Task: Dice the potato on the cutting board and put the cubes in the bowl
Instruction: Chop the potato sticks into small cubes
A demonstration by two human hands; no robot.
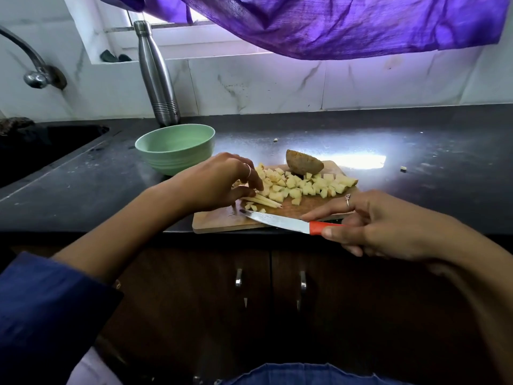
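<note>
While your left hand [219,179] pinches slippery strips [262,201] on the board [222,222] and your right [388,226] grips the knife [280,221], note: cubes [302,184] light, damp; scoop them cupped; bowl [175,148] just beyond.

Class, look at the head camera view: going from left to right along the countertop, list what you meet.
Sink → green bowl → left hand → potato strips → potato cubes → unpeeled potato piece → right hand gripping the knife's red handle.
</note>
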